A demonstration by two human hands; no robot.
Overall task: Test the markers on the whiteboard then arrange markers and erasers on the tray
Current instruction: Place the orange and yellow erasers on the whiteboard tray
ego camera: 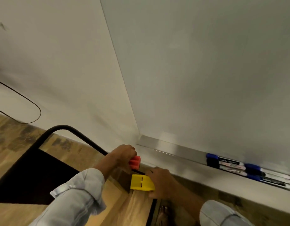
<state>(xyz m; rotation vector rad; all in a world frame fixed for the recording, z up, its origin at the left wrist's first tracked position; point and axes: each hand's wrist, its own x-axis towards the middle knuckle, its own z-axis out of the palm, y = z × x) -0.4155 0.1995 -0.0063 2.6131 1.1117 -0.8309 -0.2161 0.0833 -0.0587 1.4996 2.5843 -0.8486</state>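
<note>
My left hand (pixel 123 154) is closed on an orange-red ribbed eraser (pixel 134 162) just left of the tray's end. My right hand (pixel 162 181) grips a yellow eraser (pixel 141 183) below it, over the wooden table edge. The whiteboard (pixel 206 70) fills the upper right and is blank. Along its lower edge runs a metal tray (pixel 165 148). Several markers with blue caps (pixel 248 168) lie in the tray at the right, side by side.
A wooden table (pixel 121 206) sits below my arms, with a black chair frame (pixel 72 129) at its left. A black cable (pixel 26 101) loops on the white wall at far left. Wood floor lies beneath.
</note>
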